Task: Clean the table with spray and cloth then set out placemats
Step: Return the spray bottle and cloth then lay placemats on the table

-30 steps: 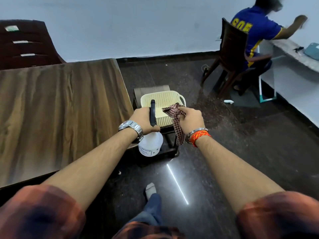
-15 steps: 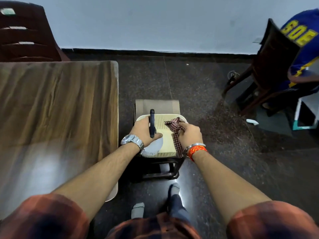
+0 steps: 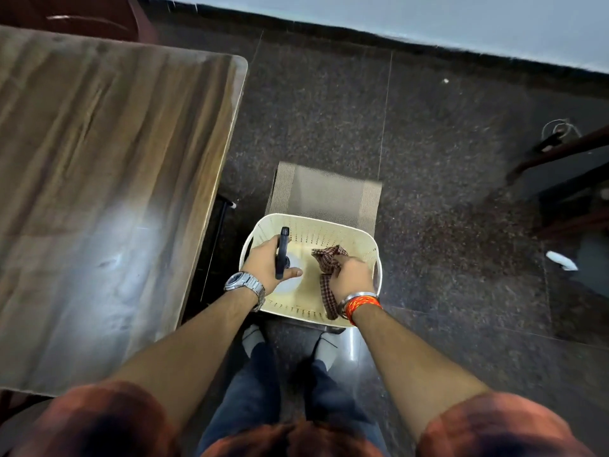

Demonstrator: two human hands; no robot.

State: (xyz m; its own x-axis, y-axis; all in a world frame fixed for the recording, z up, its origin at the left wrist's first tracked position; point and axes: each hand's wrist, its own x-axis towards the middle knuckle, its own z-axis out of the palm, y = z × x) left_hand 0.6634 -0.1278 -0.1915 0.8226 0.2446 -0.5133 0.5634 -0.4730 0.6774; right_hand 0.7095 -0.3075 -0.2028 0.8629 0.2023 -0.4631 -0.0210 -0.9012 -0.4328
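Note:
My left hand grips the black trigger head of the white spray bottle inside the cream basket. My right hand holds the brown checked cloth, which hangs down into the same basket. Beige woven placemats lie under the basket's far side, on a low stand. The wooden table stretches along my left, with a shiny patch on its near part.
A dark chair back stands behind the table's far end. Another dark wooden chair is at the right edge, with a small white object on the floor near it. My feet stand just before the basket.
I have stepped closer and the view has tilted down over the basket. Both hands have lowered the bottle and the cloth into it. The seated person has left the view.

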